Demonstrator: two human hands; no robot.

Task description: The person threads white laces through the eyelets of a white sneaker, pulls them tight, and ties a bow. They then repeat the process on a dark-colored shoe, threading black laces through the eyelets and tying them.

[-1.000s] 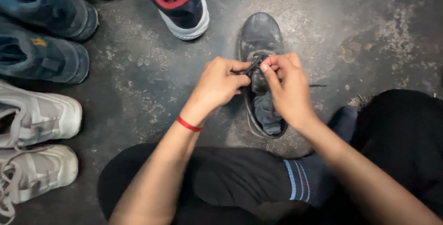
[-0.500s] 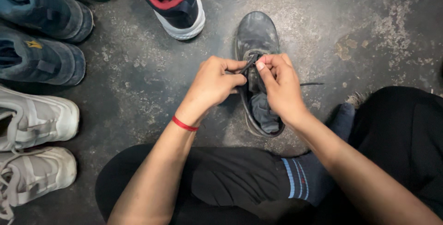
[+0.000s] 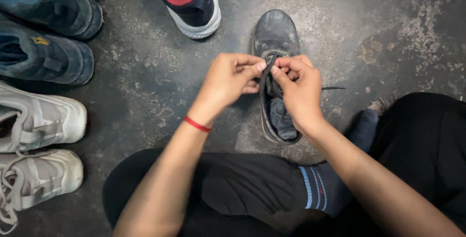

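A worn black shoe (image 3: 274, 42) is set on the stained concrete floor (image 3: 388, 33) with its toe pointing away, directly ahead of the crossed legs, so that its opening is kept within easy reach of both hands. The black lace (image 3: 265, 79) is pinched by the left hand (image 3: 228, 79) between thumb and forefinger, fingers closed tight on it; the other strand is gripped the same way by the right hand (image 3: 298, 89), and the 2 hands are held close together above the tongue. A loose lace end (image 3: 334, 88) is left trailing to the right. Around the left, 2 blue shoes (image 3: 46, 52), 2 white sneakers (image 3: 39, 120) and a navy and red sneaker (image 3: 191, 4) are ranged. A red band (image 3: 197, 124) is worn on the left wrist
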